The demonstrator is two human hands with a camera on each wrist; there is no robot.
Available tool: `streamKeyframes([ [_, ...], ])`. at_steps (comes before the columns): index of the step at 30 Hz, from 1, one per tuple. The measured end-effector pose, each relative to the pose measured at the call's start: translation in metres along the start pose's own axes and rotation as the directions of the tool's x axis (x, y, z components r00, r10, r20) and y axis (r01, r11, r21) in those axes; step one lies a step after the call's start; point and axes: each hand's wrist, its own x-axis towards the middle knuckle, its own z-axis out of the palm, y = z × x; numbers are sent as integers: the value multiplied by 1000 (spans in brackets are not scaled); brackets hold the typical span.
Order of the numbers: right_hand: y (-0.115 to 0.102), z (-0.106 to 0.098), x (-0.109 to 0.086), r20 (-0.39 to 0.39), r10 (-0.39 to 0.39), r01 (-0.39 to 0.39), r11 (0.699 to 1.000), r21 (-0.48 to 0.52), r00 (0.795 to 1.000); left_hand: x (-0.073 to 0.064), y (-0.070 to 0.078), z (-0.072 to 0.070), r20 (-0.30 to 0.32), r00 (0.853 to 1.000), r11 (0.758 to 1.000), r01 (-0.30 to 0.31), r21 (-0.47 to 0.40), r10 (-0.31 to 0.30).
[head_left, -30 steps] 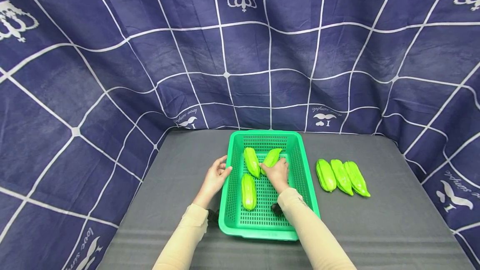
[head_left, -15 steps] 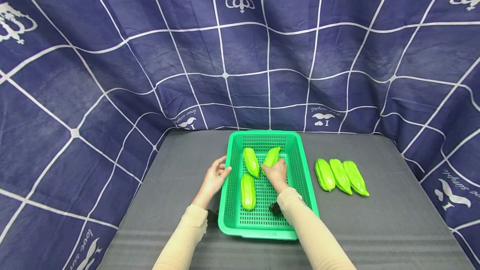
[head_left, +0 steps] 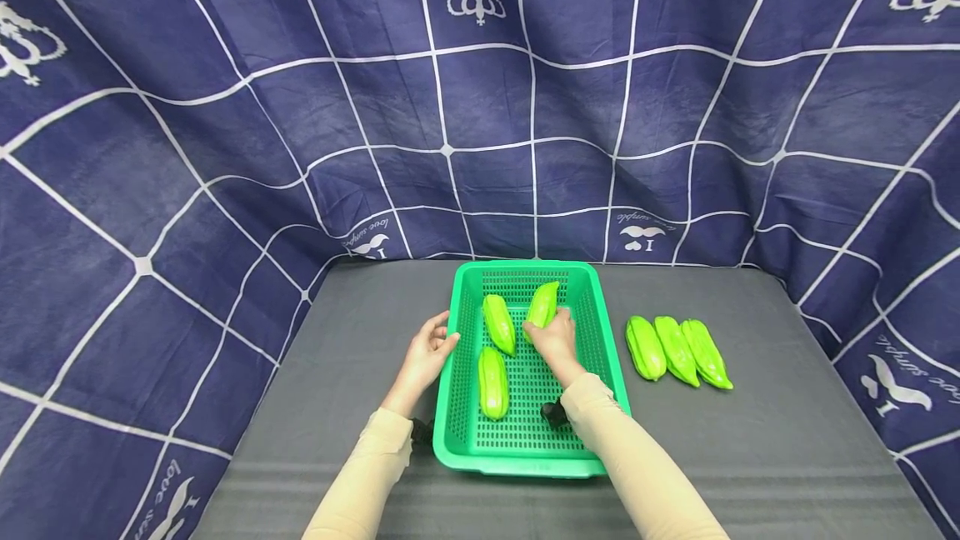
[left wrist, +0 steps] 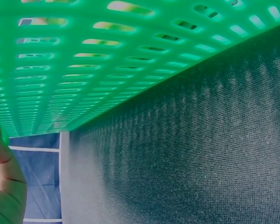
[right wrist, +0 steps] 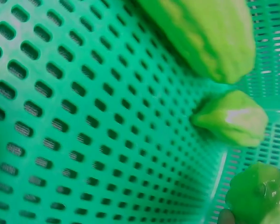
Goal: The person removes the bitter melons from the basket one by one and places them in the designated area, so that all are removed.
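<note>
Inside the green plastic basket (head_left: pixel 517 465), my right hand (head_left: pixel 553 342) grips a light-green, ridged gourd-like vegetable (head_left: pixel 543 302) with a pointed tip, near the far end. In the right wrist view the blunt end of this vegetable (right wrist: pixel 257 193) shows between fingertips at the lower right. Two more such vegetables lie along the basket's left side, one farther back (head_left: pixel 498 323) and one nearer (head_left: pixel 493 386). My left hand (head_left: pixel 426 355) holds the basket's left rim, its thumb overlapping the edge. The left wrist view shows the perforated outer wall and part of that hand (left wrist: pixel 7 182).
Three similar green vegetables (head_left: pixel 677 351) lie side by side on the grey cloth (head_left: pixel 697 457) to the right of the basket. A dark blue curtain (head_left: pixel 495 173) with white grid lines surrounds the back and sides.
My right hand has shifted the gripped vegetable slightly toward the basket's far end. The left hand stays at the left rim. The head view has shifted a little.
</note>
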Motion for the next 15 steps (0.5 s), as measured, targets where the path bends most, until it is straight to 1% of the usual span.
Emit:
streamKeyframes([
  [8,-13,-22,-5,23,-36,36,999,2,999,-1,1,-1,7,1000,1000,-4,-12,4],
  [15,-24,-50,-11,49,-78,78,997,0,996,-2,1,-1,-1,1000,1000,-11,-3,11],
])
